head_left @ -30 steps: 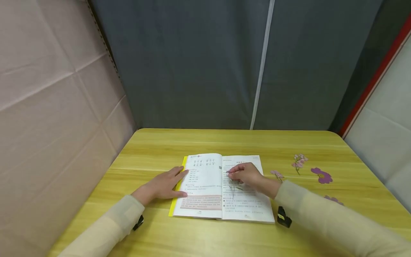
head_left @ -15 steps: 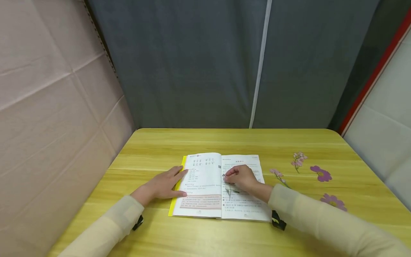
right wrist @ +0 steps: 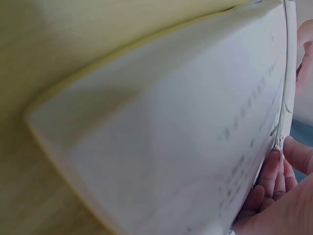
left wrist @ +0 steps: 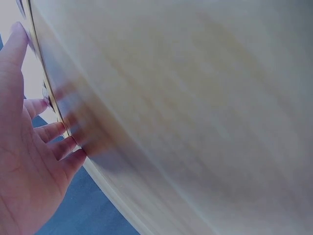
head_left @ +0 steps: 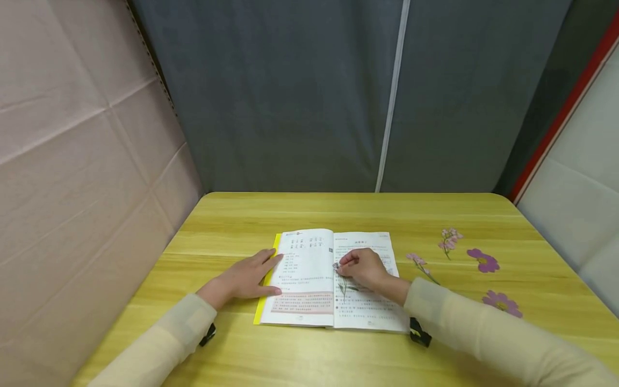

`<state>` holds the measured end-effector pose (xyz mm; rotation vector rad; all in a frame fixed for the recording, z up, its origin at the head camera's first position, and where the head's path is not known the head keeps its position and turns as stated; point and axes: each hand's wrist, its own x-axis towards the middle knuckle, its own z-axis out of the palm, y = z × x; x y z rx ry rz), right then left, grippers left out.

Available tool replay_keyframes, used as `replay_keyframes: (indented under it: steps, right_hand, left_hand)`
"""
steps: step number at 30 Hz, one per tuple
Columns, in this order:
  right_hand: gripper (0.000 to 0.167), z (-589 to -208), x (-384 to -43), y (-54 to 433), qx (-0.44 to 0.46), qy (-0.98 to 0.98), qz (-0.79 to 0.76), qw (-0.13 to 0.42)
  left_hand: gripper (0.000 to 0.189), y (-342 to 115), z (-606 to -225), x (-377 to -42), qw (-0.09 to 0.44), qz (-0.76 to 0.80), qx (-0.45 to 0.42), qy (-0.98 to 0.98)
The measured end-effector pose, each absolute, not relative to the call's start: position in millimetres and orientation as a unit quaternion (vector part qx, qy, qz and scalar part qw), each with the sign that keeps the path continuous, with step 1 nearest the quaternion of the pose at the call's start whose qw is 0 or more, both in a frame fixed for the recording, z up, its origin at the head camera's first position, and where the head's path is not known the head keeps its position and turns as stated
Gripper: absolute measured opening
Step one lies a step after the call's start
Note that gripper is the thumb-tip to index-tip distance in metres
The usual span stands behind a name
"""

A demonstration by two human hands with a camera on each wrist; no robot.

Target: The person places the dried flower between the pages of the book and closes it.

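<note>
Currently a small flower sprig (head_left: pixel 343 288) is on the right-hand page of an open book (head_left: pixel 306 277), close to the fold, with its thin green stems and leaves pointing toward the near edge. The right hand (head_left: pixel 366 269) pinches it near the flower end, thumb and forefinger drawn together and the other fingers curled in beneath. From the right wrist, these fingertips are seen low over the paper, with a thin stem running out past them.

Printed text covers both pages, and a pink shaded block fills the lower part of the left one. A yellow cover shows along the left edge, where the left hand (head_left: pixel 249 277) rests with its fingers spread wide and fairly straight, the tips and thumb on the page margin.

Just right of the book lies a pink sprig (head_left: pixel 418 261), partly beside the right sleeve (head_left: pixel 483 328). Beyond it are a pink cluster of blossoms (head_left: pixel 450 240) on a short stem, a purple flower (head_left: pixel 483 261) and, nearer the person, another purple flower (head_left: pixel 502 303).

Everything lies on a wood-grain table (head_left: pixel 251 355). Behind stands a dark grey curtain (head_left: pixel 290 107) with a pale vertical strip (head_left: pixel 394 91).
</note>
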<state>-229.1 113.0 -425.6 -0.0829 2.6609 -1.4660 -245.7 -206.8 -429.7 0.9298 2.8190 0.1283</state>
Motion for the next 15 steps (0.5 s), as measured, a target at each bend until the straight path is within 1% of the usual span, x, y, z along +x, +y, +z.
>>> replay_keyframes:
  steps: [10, 15]
  right_hand:
    - [0.013, -421, -229, 120, -0.041, 0.880, -0.471, 0.049]
    - [0.012, -417, -236, 134, -0.073, 0.891, -0.447, 0.020]
  left_hand:
    - [0.097, -208, -432, -247, 0.083, 0.043, 0.313, 0.945]
    - [0.096, -208, -431, -247, 0.085, 0.046, 0.315, 0.944]
